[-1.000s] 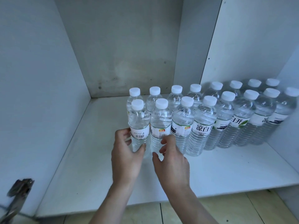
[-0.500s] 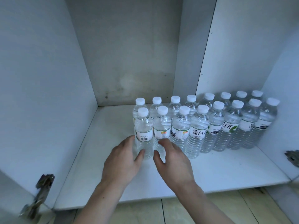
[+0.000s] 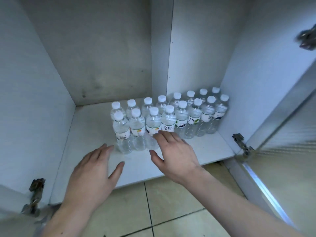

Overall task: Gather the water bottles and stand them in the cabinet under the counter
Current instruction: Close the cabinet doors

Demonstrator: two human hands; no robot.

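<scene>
The cabinet [image 3: 51, 82] fills most of the view: pale side walls, a stained grey back panel, and a vertical divider [image 3: 160, 48] rising behind the middle of the bottles. Its white shelf [image 3: 89, 134] runs from the left wall to the right wall. At the right an open door [image 3: 282, 134] swings outward, hung on a metal hinge [image 3: 242, 145], with a second hinge [image 3: 307, 39] near the top corner. Another hinge [image 3: 34, 195] sits at the lower left. Beige floor tiles [image 3: 171, 202] lie below the shelf's front edge.

Two bare forearms reach in from the bottom. The left hand [image 3: 93, 175] hovers palm down over the front of the shelf, fingers straight and spread, holding nothing; its fingertips stop just short of the leftmost front bottle [image 3: 121, 132]. The right hand [image 3: 176, 151] is likewise flat and open, thumb out, and its grip holds nothing. Its fingertips reach the lower bodies of two front bottles near the middle of the row; I cannot tell for certain whether they touch them.

The water bottles [image 3: 193, 120] stand upright on the shelf in two close rows, a front and a back one, running from the middle of the shelf to the right wall. All are clear, with white caps and white labels, some printed with dark characters. They stand shoulder to shoulder, the right end of the row just beside the right wall.
</scene>
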